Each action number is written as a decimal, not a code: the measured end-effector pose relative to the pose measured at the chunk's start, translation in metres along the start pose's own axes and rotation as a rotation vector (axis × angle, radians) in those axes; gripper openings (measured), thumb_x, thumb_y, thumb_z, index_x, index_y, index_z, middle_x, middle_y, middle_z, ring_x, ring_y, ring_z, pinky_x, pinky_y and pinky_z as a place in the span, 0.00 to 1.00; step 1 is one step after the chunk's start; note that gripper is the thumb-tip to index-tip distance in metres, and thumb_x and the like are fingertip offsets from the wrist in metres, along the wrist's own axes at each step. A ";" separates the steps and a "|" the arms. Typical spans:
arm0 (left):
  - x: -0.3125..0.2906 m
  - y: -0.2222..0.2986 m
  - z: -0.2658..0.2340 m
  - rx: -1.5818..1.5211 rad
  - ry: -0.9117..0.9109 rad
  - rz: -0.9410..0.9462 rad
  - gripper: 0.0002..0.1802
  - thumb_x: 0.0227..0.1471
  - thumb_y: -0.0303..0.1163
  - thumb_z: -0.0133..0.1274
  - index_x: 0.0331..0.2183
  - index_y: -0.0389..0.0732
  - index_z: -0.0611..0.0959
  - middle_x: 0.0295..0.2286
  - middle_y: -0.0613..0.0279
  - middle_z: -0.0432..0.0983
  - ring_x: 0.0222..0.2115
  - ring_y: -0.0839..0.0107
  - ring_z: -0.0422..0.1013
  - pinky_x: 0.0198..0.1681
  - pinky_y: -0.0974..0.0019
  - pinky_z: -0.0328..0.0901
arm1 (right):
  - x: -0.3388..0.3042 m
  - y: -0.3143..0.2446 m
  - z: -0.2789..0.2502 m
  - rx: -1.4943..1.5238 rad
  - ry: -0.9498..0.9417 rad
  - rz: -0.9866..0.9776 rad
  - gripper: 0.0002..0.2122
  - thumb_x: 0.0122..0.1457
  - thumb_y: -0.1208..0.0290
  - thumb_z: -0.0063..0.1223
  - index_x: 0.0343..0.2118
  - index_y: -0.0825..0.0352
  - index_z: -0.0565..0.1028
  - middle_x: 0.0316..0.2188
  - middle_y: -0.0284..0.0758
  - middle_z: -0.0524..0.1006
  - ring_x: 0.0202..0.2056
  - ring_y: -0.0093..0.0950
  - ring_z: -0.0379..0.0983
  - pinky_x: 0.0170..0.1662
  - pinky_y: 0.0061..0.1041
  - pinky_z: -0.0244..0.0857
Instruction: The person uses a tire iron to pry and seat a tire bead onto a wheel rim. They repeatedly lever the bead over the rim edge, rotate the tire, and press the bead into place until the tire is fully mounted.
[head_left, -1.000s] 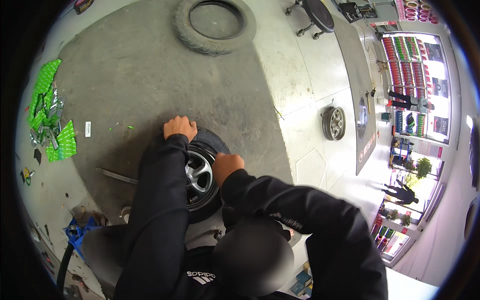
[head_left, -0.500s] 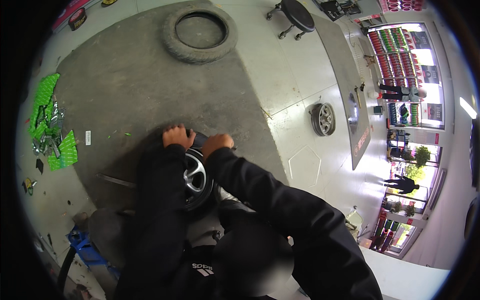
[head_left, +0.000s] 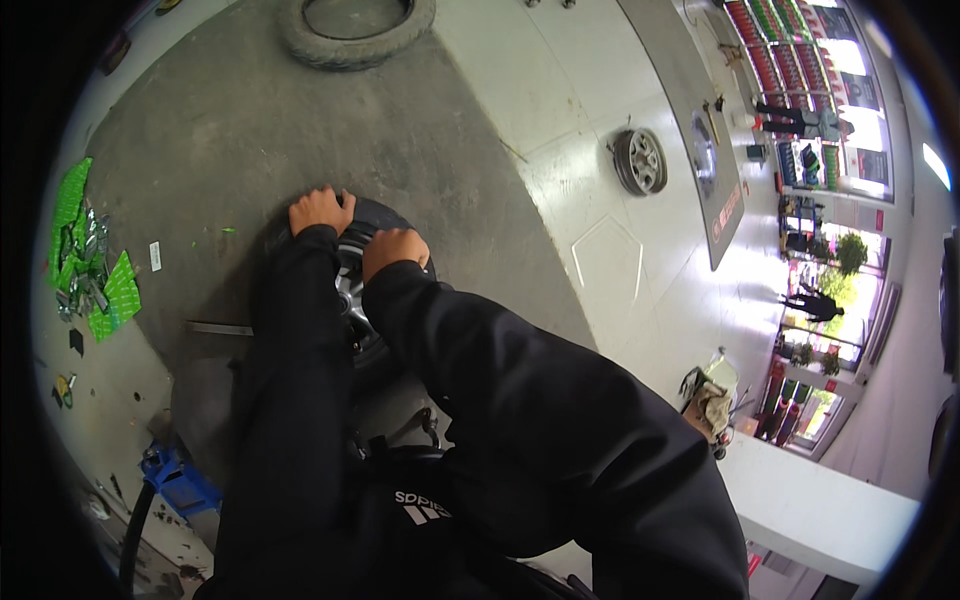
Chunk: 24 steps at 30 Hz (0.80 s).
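A black tire (head_left: 385, 215) on a silver spoked wheel rim (head_left: 350, 285) is in front of me on the dark mat, partly hidden by my forearms. My left hand (head_left: 318, 210) is curled over the tire's far left part. Just right of it, my right hand (head_left: 398, 250) is closed in a fist above the tire and rim edge. What that fist grips is hidden. To the left of my left sleeve, a flat metal bar (head_left: 220, 328) sticks out, its other end covered by the arm.
A worn loose tire (head_left: 350, 50) lies on the mat (head_left: 470, 130) at the far side. Another rim (head_left: 640, 162) stands on the light floor to the right. Green wrappers (head_left: 75, 250) and a blue tool (head_left: 182, 482) are at left. Two people are far off at right.
Both hands have shifted left and farther away in the picture as the view tilted. More of the rim's dark spokes shows turned. The hands keep their places at the tire.
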<state>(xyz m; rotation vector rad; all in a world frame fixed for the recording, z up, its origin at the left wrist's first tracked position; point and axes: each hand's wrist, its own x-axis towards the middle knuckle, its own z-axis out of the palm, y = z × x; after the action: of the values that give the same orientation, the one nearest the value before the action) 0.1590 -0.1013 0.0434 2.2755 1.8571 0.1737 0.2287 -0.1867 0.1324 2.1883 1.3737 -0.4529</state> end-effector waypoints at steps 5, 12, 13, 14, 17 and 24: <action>0.006 0.043 0.004 -0.027 0.046 0.037 0.27 0.55 0.54 0.51 0.26 0.38 0.87 0.25 0.45 0.83 0.27 0.46 0.81 0.32 0.45 0.75 | -0.020 0.060 -0.083 0.267 -0.344 0.392 0.09 0.53 0.65 0.63 0.36 0.55 0.88 0.31 0.25 0.85 0.30 0.31 0.83 0.15 0.43 0.65; 0.004 -0.029 -0.015 -0.198 -0.041 -0.102 0.29 0.59 0.58 0.47 0.31 0.43 0.88 0.31 0.49 0.84 0.35 0.46 0.80 0.40 0.44 0.74 | -0.075 0.148 -0.103 0.359 -0.033 -0.144 0.17 0.66 0.58 0.48 0.43 0.63 0.85 0.41 0.44 0.84 0.46 0.42 0.82 0.47 0.38 0.76; 0.004 -0.031 -0.020 -0.263 -0.048 -0.136 0.28 0.60 0.58 0.46 0.32 0.44 0.88 0.32 0.50 0.84 0.36 0.46 0.80 0.40 0.44 0.73 | -0.057 0.150 -0.068 0.434 -0.054 -0.231 0.19 0.67 0.56 0.47 0.43 0.65 0.84 0.38 0.46 0.84 0.44 0.43 0.82 0.46 0.39 0.75; 0.001 -0.036 -0.026 -0.250 0.036 -0.188 0.28 0.61 0.57 0.45 0.33 0.44 0.88 0.32 0.51 0.84 0.36 0.45 0.80 0.40 0.43 0.73 | -0.050 0.145 -0.045 0.585 -0.194 -0.203 0.20 0.67 0.54 0.48 0.41 0.66 0.84 0.35 0.46 0.84 0.40 0.42 0.83 0.44 0.39 0.75; -0.026 -0.049 -0.028 -0.184 0.189 -0.305 0.28 0.63 0.58 0.42 0.37 0.46 0.86 0.34 0.53 0.84 0.35 0.44 0.79 0.39 0.42 0.73 | -0.041 0.131 0.057 0.852 -0.413 -0.124 0.23 0.69 0.50 0.48 0.36 0.70 0.82 0.26 0.43 0.82 0.28 0.40 0.80 0.38 0.40 0.72; -0.127 -0.112 -0.044 0.003 -0.017 -0.603 0.32 0.62 0.64 0.39 0.48 0.49 0.81 0.37 0.50 0.84 0.37 0.42 0.79 0.38 0.40 0.72 | -0.064 0.078 0.092 1.374 -0.931 0.019 0.25 0.72 0.45 0.43 0.23 0.61 0.71 0.14 0.25 0.63 0.11 0.19 0.53 0.16 0.23 0.45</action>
<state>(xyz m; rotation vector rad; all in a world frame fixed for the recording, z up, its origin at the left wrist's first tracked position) 0.0170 -0.2003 0.0657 1.6070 2.4236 0.0561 0.2704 -0.3154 0.1104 2.1496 0.4282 -2.5454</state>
